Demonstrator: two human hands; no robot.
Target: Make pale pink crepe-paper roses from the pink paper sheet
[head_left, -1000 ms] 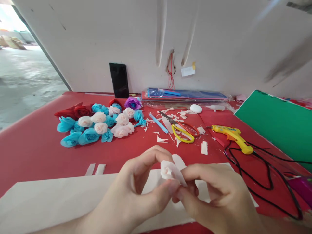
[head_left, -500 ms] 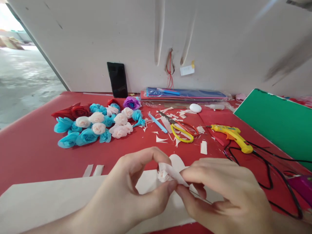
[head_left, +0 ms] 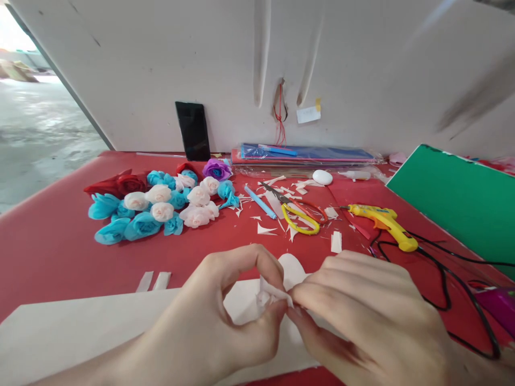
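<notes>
Two bare hands meet low in the middle of the view, with a small pale paper rose (head_left: 265, 300) held up between them. The fingers of the left hand (head_left: 205, 311) curl into a ring and pinch the rose from the left; those of the right hand (head_left: 374, 316) are closed on its right edge, close to the left fingertips. Just behind is a rounded white petal (head_left: 293, 268), and beneath the hands a long white sheet (head_left: 100, 321) lies across the red counter (head_left: 48, 241). Two short pale strips (head_left: 162, 280) rest beyond the sheet's far edge, on the left. Farther off, white scraps (head_left: 265, 230) surround scissors (head_left: 288, 202) with yellow and red handles, a light-blue pen (head_left: 260, 202) beside them. To the right lies a yellow glue gun (head_left: 384, 222) with a black cord; to the left, a cluster of paper flowers (head_left: 162, 212) in blue, blush, red and purple. Behind them, a black smartphone (head_left: 193, 131) leans upright against a pale wall (head_left: 161, 64).
</notes>
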